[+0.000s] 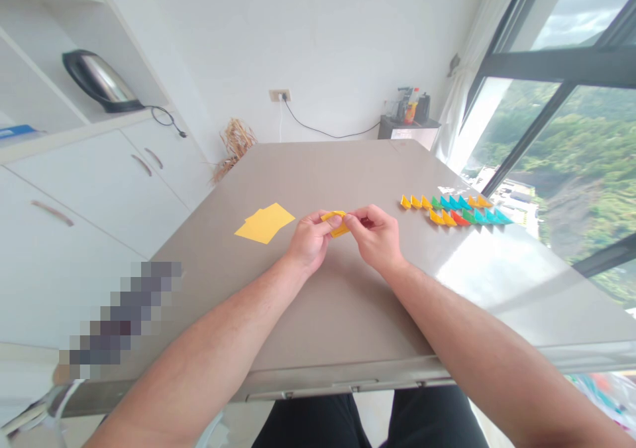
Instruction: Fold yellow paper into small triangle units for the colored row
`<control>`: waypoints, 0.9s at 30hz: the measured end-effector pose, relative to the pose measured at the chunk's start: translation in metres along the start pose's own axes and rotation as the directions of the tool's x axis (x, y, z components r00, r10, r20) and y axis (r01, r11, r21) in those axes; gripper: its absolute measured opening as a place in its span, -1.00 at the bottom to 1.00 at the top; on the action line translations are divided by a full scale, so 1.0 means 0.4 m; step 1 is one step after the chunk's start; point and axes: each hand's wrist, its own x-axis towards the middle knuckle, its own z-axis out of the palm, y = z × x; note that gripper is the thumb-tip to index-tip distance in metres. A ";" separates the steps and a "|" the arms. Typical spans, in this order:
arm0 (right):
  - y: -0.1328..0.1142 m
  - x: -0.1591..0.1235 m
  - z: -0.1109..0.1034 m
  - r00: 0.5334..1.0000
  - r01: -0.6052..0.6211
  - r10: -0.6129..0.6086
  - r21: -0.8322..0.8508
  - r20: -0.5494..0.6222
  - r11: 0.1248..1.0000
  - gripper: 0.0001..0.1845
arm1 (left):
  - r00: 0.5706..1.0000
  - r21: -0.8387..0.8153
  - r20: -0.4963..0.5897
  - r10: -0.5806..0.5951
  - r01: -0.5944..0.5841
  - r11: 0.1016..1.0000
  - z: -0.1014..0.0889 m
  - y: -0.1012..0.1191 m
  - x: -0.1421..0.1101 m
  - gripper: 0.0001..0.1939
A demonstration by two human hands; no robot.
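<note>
A small piece of folded yellow paper (340,232) is held just above the table, between my two hands. My left hand (312,237) pinches its left side, thumb on top. From the right, my right hand (373,234) grips its upper right edge between thumb and fingers. The fingertips cover part of the folds. Left of my hands lie a few flat sheets of yellow paper (265,223), overlapping. Off to the right stand two rows of folded paper boats (448,218) in yellow, orange, green, blue and red.
The grey-brown table (318,176) reaches toward a white wall with a power outlet (279,95). A small cabinet (408,130) holding bottles stands past its far end. A kettle (102,82) sits on a shelf at left. Windows line the right side.
</note>
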 end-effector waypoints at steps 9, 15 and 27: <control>-0.003 0.003 -0.002 0.996 -0.086 0.085 0.086 0.015 0.993 -0.81 | 1.000 -0.003 0.008 0.007 -0.007 1.000 0.000 0.000 -0.003 -0.81; 0.001 0.005 0.000 0.995 -0.096 0.097 0.118 0.003 0.988 -0.80 | 0.998 0.039 0.059 0.011 -0.013 0.999 -0.010 -0.006 -0.001 -0.87; 0.007 0.016 -0.011 0.992 -0.130 0.127 0.145 0.025 0.981 -0.75 | 1.000 0.211 0.008 0.011 -0.012 0.977 -0.016 -0.002 -0.002 -0.81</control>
